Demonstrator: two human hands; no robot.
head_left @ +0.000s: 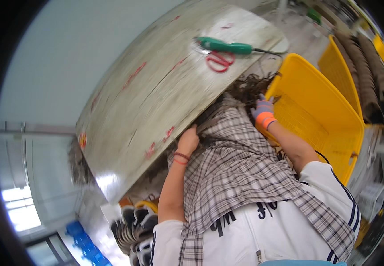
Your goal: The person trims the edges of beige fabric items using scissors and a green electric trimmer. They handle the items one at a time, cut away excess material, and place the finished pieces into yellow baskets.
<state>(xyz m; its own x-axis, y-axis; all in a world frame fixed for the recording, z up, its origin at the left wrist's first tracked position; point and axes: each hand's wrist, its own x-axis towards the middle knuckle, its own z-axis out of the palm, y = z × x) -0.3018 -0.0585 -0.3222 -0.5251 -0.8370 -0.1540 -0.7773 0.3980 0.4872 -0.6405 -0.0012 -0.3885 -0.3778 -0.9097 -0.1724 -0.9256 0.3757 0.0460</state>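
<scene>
At the near edge of the worktable (152, 84), my bare left hand (188, 140) is closed, two bracelets round its wrist. Dark grey-brown material lies in my lap beside it; what the fingers grip is partly hidden under the table edge. My right hand (263, 109), in a grey-purple glove with an orange cuff, is by the near-left rim of a yellow plastic basket (318, 104). Its fingers are apart, beside a tangle of dark brown strips (256, 86) between table and basket. A checked apron (234, 164) covers my lap.
A green corded power tool (225, 46) and red-handled scissors (220, 61) lie on the table's far right. Behind the basket stands another yellow basket with brown ribbed rolls (365, 71). Stacked dark pieces (134, 228) sit at lower left, near blue bins (85, 244).
</scene>
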